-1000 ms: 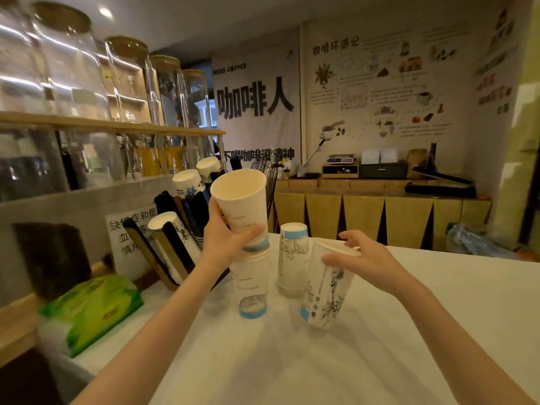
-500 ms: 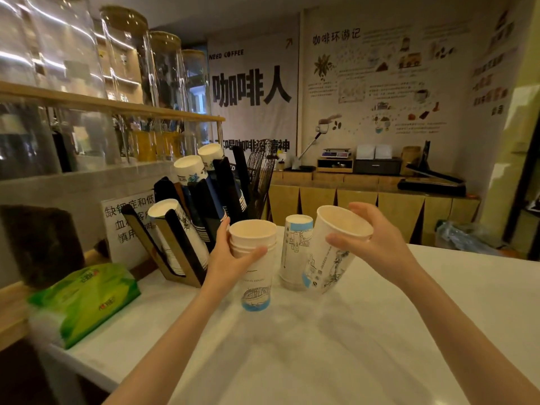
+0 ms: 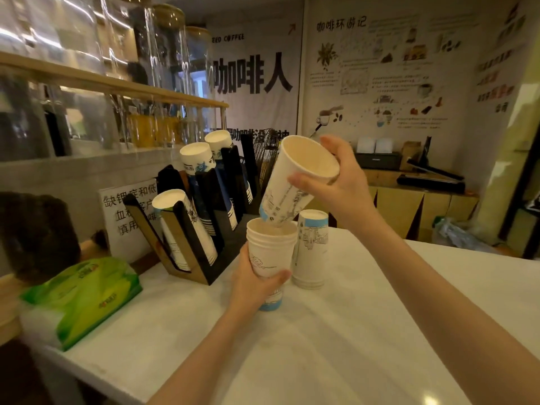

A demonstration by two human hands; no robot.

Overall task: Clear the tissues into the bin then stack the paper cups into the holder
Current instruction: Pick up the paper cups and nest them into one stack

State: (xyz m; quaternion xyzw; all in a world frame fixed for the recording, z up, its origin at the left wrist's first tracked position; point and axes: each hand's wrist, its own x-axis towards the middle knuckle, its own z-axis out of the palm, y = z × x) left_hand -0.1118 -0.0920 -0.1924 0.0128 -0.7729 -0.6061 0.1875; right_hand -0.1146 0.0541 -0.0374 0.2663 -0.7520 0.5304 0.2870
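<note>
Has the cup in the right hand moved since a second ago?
Yes. The tilted cup rose from beside the upside-down cup and now enters the stack.

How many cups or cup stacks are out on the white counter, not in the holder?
3. A nested stack in the left hand; one tilted cup in the right hand, its base entering that stack; an upside-down stack standing just right. Others may be hidden.

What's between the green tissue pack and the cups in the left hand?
Head view: only bare white counter between the tissue pack and cup stack; left hand.
</note>
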